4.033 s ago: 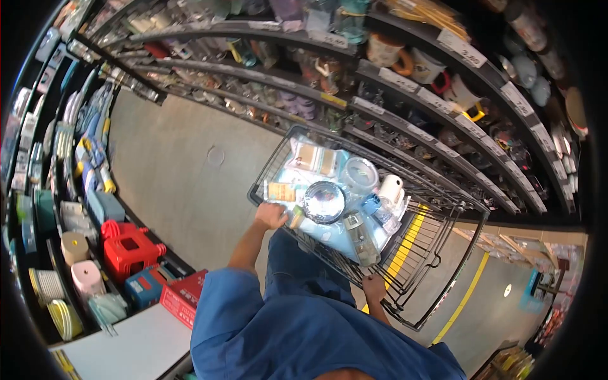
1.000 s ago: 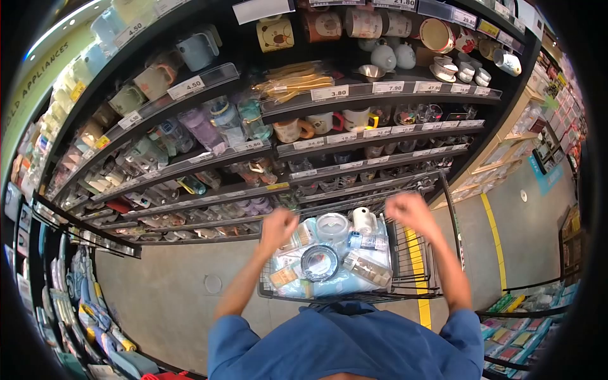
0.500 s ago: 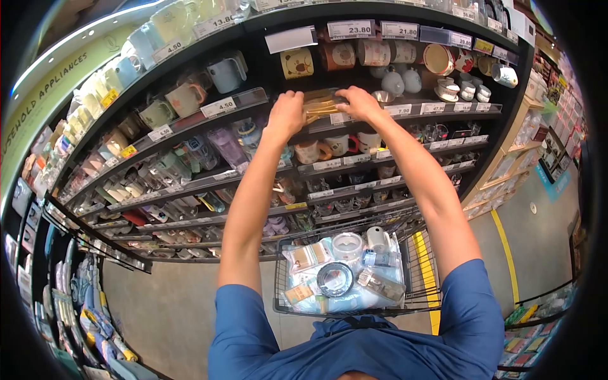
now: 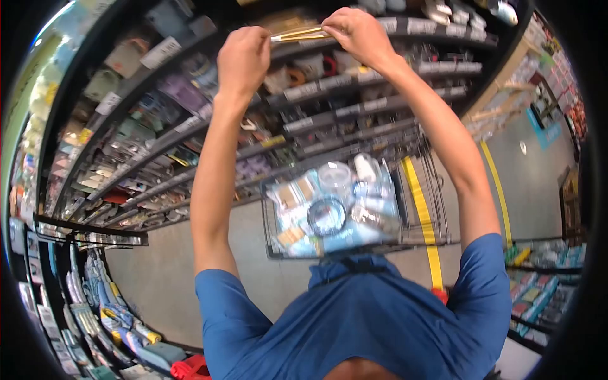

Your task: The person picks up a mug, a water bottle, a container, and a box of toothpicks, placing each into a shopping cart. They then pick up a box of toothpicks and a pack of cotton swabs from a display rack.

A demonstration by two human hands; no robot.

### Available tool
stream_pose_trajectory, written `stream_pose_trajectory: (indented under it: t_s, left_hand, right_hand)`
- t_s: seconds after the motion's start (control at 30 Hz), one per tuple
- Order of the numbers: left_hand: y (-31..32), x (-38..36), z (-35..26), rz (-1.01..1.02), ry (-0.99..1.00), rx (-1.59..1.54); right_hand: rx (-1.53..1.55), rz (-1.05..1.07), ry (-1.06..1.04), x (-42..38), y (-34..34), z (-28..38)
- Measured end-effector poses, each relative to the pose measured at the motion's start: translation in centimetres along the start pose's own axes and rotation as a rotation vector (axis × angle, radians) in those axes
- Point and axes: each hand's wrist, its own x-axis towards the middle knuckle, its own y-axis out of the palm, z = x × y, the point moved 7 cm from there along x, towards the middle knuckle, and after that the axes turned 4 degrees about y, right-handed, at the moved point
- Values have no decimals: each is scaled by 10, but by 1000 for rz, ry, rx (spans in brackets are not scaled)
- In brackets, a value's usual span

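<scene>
Several slim gold-coloured sticks [image 4: 297, 34], blurred so that their exact kind does not show, stretch level between my hands in front of the shelf. At their left end, which looks whitish, the fingers of my left hand [image 4: 244, 60] are closed. My right hand [image 4: 360, 38] pinches the opposite end between thumb and fingers. Both arms reach far forward, above a wire shopping cart [image 4: 268, 225]. Inside the cart lie packaged goods, among them a round clear container with a dark rim [image 4: 327, 216] and a white mug-like item [image 4: 366, 167].
Tiered shelves [image 4: 316, 92] with mugs, glasses and price labels span the front. Folded textiles [image 4: 120, 320] hang at the left. A wooden rack [image 4: 500, 79] stands to the right, near yellow floor stripes [image 4: 423, 212]. Packaged goods [image 4: 538, 294] fill a rack at lower right.
My hands have drawn the gold sticks up in view from the shelf, and the sticks now look thinner, seen edge-on. The head view has tilted downward, so cart and shelves appear higher.
</scene>
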Motion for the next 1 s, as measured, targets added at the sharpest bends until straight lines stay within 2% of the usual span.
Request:
stream_pose_trajectory:
  t_s: [0.07, 0.13, 0.17, 0.3, 0.37, 0.43, 0.47, 0.57, 0.7, 0.77, 0.83, 0.9, 0.97, 1.0]
  left_hand:
    - [-3, -39, -32, 28, -5, -72]
    - [11, -96, -62, 125, -48, -206]
    - [30, -134, -75, 205, -90, -287]
    - [119, -303, -144, 680, -299, -467]
    - [130, -362, -189, 686, -377, -606]
    - [140, -412, -226, 942, -474, -631]
    - [138, -426, -237, 962, -462, -646]
    - [141, -463, -259, 1091, -487, -641]
    - [134, -476, -255, 1198, -586, -554]
    - [123, -467, -249, 1005, -643, -556]
    - [118, -473, -250, 1060, -648, -562]
    - [107, -473, -249, 972, -640, -537]
    - [97, -481, -250, 984, -687, -546]
    - [92, -486, -249, 991, -733, -555]
  right_hand:
    - [-42, 71, -34, -56, -18, 25]
    - [-7, 170, 48, -132, -16, 34]
    - [80, 209, 128, -173, -13, 36]
    - [185, 645, 595, -370, 35, 26]
    - [208, 666, 698, -446, 37, 40]
    - [217, 730, 790, -513, 41, 58]
    - [222, 796, 858, -539, 41, 64]
    - [190, 892, 938, -568, 40, 83]
    - [252, 816, 979, -566, 47, 90]
    - [231, 747, 964, -564, 46, 89]
    - [266, 583, 1078, -556, 34, 82]
    - [303, 566, 1124, -564, 30, 80]
    - [328, 583, 1237, -574, 22, 77]
    - [246, 573, 1154, -575, 19, 76]
